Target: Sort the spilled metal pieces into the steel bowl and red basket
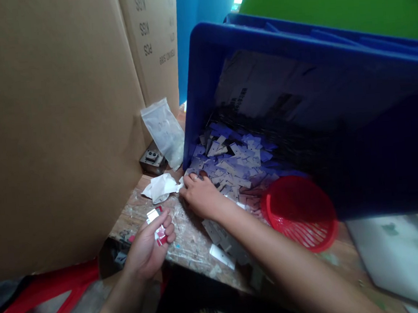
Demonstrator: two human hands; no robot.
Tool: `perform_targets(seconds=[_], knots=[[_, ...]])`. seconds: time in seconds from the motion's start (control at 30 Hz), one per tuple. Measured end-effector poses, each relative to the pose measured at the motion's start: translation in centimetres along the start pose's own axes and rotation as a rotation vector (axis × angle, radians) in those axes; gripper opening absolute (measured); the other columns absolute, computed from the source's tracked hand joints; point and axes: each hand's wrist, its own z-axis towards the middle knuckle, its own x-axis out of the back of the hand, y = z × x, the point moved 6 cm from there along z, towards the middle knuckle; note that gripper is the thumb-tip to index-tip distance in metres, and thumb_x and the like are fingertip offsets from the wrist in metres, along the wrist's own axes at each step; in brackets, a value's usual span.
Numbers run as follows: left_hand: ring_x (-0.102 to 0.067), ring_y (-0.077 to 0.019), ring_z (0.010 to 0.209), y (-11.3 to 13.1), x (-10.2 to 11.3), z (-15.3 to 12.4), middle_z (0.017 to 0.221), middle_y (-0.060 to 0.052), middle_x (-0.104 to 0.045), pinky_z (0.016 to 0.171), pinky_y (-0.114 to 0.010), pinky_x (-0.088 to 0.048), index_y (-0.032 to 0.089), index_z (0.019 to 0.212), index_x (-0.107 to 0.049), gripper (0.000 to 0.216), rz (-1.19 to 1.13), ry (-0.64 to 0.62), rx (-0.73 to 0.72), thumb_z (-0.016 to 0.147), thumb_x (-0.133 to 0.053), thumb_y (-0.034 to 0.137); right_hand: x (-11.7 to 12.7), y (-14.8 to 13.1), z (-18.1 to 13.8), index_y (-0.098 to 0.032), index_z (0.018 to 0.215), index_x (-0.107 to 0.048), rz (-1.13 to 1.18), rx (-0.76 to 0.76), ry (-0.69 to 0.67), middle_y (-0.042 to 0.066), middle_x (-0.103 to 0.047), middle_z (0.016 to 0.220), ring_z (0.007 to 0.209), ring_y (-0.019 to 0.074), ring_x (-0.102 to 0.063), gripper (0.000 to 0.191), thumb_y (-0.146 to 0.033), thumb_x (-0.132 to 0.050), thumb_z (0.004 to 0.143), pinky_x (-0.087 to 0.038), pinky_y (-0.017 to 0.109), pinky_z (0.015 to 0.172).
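Near the table's front edge, my left hand (149, 245) is closed around a small stack of thin, flat metal plates (160, 231), shiny, with red showing on them. My right hand (202, 195) reaches to the near left corner of the blue bin, at the edge of a heap of similar flat plates (237, 166). Its fingers are curled downward, and what their tips hold is hidden. The blue bin (192, 76) lies on its side with the plates spilling from its mouth. More loose plates (222, 256) lie on the table under my right forearm.
A red plastic basket (269, 209) stands at the bin's mouth. Left of the bin are a crumpled white wrapper (160, 188), a clear zip bag (165, 131) and a small metal block (152, 160). A large cardboard box (54, 115) walls off the left side.
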Motion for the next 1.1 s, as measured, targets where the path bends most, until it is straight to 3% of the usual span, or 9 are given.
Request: perform_targets(seconds=[0.13, 0.27, 0.43, 0.57, 0.67, 0.8, 0.93, 1.1], knots=[[-0.037, -0.0032, 0.049, -0.3, 0.4, -0.1, 0.065, 0.006, -0.035, 0.042, -0.016, -0.032, 0.013, 0.084, -0.053, 0.005, -0.012, -0.003, 0.003, 0.085, -0.056, 0.008, 0.2, 0.8, 1.1, -0.012, 0.092, -0.070, 0.009, 0.039, -0.153, 0.016, -0.060, 0.107, 0.108, 0.0307, -0.051, 0.017, -0.013, -0.062, 0.078, -0.039, 0.047, 0.095], [-0.039, -0.0038, 0.050, -0.3, 0.4, -0.1, 0.065, 0.005, -0.037, 0.043, -0.017, -0.034, 0.012, 0.082, -0.053, 0.005, -0.004, -0.017, 0.004, 0.084, -0.057, 0.008, 1.4, 1.8, 0.9, -0.018, 0.081, -0.073, 0.051, 0.074, -0.227, 0.011, -0.063, 0.099, 0.097, 0.0251, -0.058, 0.010, -0.014, -0.068, 0.073, -0.045, 0.032, 0.081], [-0.045, -0.0057, 0.054, -0.2, 0.3, 0.0, 0.065, 0.003, -0.045, 0.046, -0.017, -0.037, 0.013, 0.082, -0.054, 0.008, 0.040, -0.008, -0.018, 0.082, -0.061, 0.009, 3.0, 3.2, -1.1, -0.023, 0.083, -0.074, 0.107, 0.103, -0.257, 0.005, -0.062, 0.096, 0.081, 0.0167, -0.058, 0.013, -0.016, -0.063, 0.080, -0.041, 0.025, 0.067], [-0.054, -0.0080, 0.058, -1.2, -0.9, 0.4, 0.083, -0.005, -0.063, 0.048, -0.018, -0.041, 0.014, 0.090, -0.058, 0.017, 0.101, 0.000, -0.001, 0.076, -0.068, 0.011, 3.5, 3.8, -2.9, -0.025, 0.085, -0.074, 0.116, 0.116, -0.214, 0.005, -0.061, 0.092, 0.083, 0.0175, -0.056, 0.011, -0.020, -0.065, 0.082, -0.040, 0.027, 0.072], [-0.059, -0.0109, 0.059, -2.9, -2.4, 1.0, 0.094, -0.011, -0.067, 0.048, -0.021, -0.043, 0.012, 0.089, -0.060, 0.024, 0.152, -0.004, 0.064, 0.069, -0.073, 0.010, 3.4, 4.0, -3.7, -0.024, 0.083, -0.073, 0.069, 0.129, -0.165, 0.006, -0.060, 0.091, 0.083, 0.0188, -0.055, 0.011, -0.021, -0.063, 0.084, -0.039, 0.029, 0.075], [-0.062, -0.0136, 0.058, -5.0, -3.8, 1.8, 0.084, -0.009, -0.068, 0.048, -0.021, -0.044, 0.012, 0.088, -0.062, 0.023, 0.187, -0.013, 0.095, 0.067, -0.073, 0.012, 2.8, 4.8, -4.3, -0.021, 0.076, -0.070, 0.049, 0.115, -0.183, 0.005, -0.061, 0.090, 0.082, 0.0183, -0.057, 0.015, -0.012, -0.061, 0.083, -0.038, 0.027, 0.069], [-0.058, -0.0114, 0.051, -5.4, -4.4, 2.5, 0.069, -0.002, -0.064, 0.044, -0.020, -0.040, 0.014, 0.083, -0.060, 0.023, 0.229, -0.001, 0.021, 0.064, -0.074, 0.014, 3.0, 5.6, -5.4, -0.019, 0.076, -0.066, 0.088, 0.017, -0.201, 0.005, -0.061, 0.087, 0.076, 0.0157, -0.057, 0.017, -0.005, -0.057, 0.081, -0.037, 0.025, 0.065], [-0.047, -0.0077, 0.039, -4.1, -4.7, 3.6, 0.050, 0.006, -0.052, 0.035, -0.017, -0.028, 0.018, 0.076, -0.054, 0.028, 0.334, 0.028, -0.161, 0.060, -0.076, 0.014, 4.5, 5.2, -7.1, -0.017, 0.088, -0.061, 0.141, -0.098, -0.030, 0.007, -0.061, 0.090, 0.078, 0.0168, -0.054, 0.014, -0.009, -0.050, 0.087, -0.036, 0.027, 0.066]])
